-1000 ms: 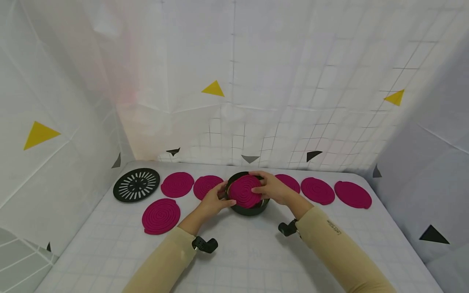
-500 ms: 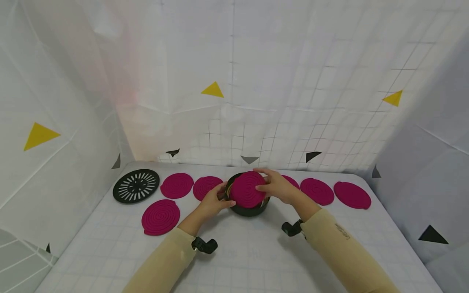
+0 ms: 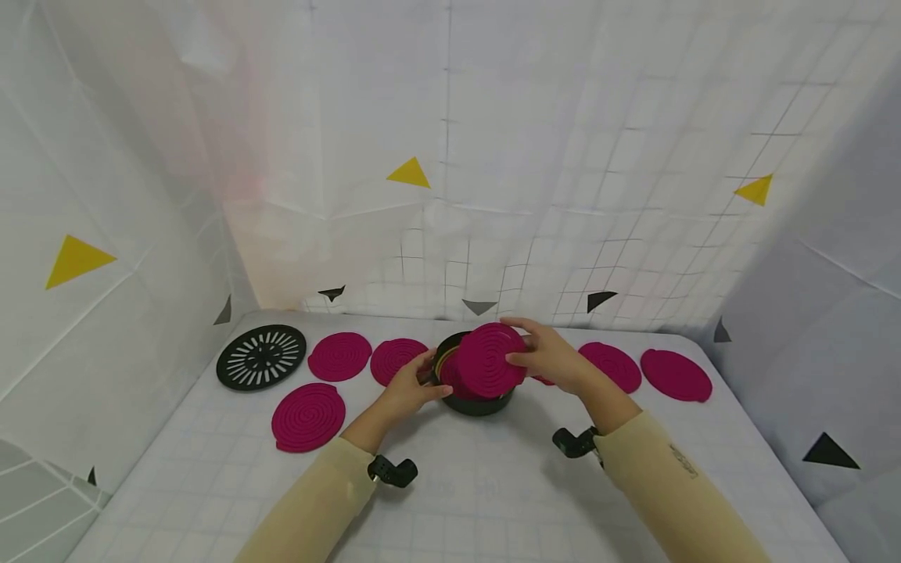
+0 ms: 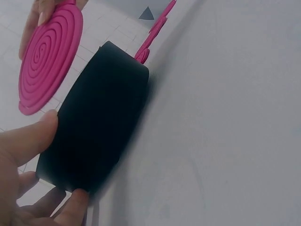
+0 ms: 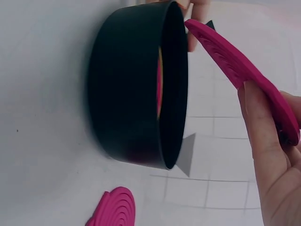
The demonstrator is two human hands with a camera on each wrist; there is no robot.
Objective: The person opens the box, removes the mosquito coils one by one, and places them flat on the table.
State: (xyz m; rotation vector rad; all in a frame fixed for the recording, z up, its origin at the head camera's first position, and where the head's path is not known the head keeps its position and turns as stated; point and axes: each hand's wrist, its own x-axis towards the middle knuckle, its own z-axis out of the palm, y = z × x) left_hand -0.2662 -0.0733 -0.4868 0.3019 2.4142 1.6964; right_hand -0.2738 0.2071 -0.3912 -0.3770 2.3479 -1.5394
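Observation:
My right hand (image 3: 552, 360) pinches a pink spiral coaster (image 3: 491, 363) between thumb and fingers. The coaster is tilted and hangs above the right side of a round, dark, open-topped holder (image 3: 479, 407). My left hand (image 3: 410, 385) grips that holder at its left side; the left wrist view has the thumb near the rim and fingertips on the outer wall (image 4: 99, 108). Inside the holder, another pink piece (image 3: 450, 377) and a yellowish edge show past the held coaster. In the right wrist view, the coaster (image 5: 244, 70) stands apart from the holder's rim (image 5: 175, 160).
More pink spiral coasters lie flat on the white table: some at left, such as the front one (image 3: 308, 417), and others at right, such as the far one (image 3: 676, 375). A black slotted disc (image 3: 262, 357) lies at the back left. White sheeting rises behind.
My right hand has lifted the coaster up and to the right from the holder's opening, uncovering more of its inside. My left hand has stayed at the holder.

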